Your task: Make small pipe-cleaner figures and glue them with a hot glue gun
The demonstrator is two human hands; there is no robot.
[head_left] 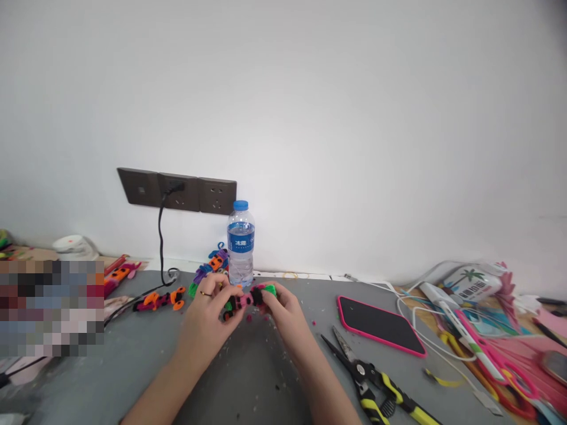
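Both hands meet over the grey work mat [266,378] around a small fuzzy pipe-cleaner figure [243,301] in black, pink and green. My left hand [208,313] wears a dark ring and pinches the figure's left end. Its green and black right end sits between the thumb and fingers of my right hand [283,304]. Part of the figure is hidden by the fingers. Just behind the hands stand a water bottle [241,248] with a blue cap and a purple, orange and blue pipe-cleaner figure [217,260]. An orange and black one [160,299] lies to the left.
On the right are a pink-edged phone [381,324], yellow-and-black snips [363,372], white cables [411,313], pink-handled scissors [518,378] and a white printed package [473,283]. A black cord [161,236] hangs from the wall sockets [177,192]. The far left is pixelated.
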